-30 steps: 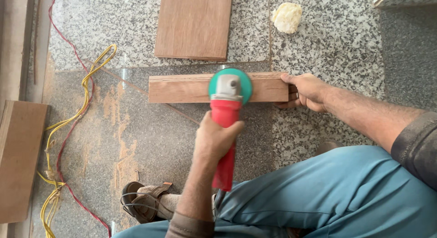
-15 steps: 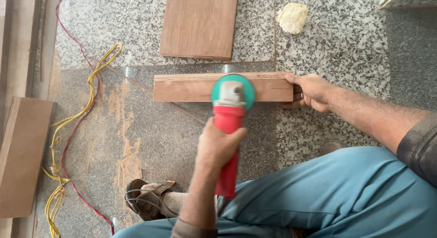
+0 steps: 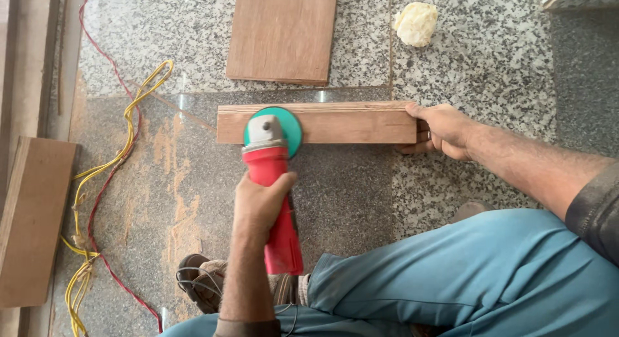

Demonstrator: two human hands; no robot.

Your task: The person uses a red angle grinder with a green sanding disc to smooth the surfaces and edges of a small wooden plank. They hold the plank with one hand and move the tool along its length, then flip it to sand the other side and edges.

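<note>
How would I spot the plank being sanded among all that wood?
On the granite floor, find the red sander. Its green disc rests on the plank. It alone is long, narrow and held at one end.

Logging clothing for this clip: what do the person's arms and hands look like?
Both hands, left hand and right hand, are bare, no gloves. Forearms are uncovered; dark sleeves are pushed up, the left's cuff showing at the frame's bottom edge. No rings or watch visible.
</note>
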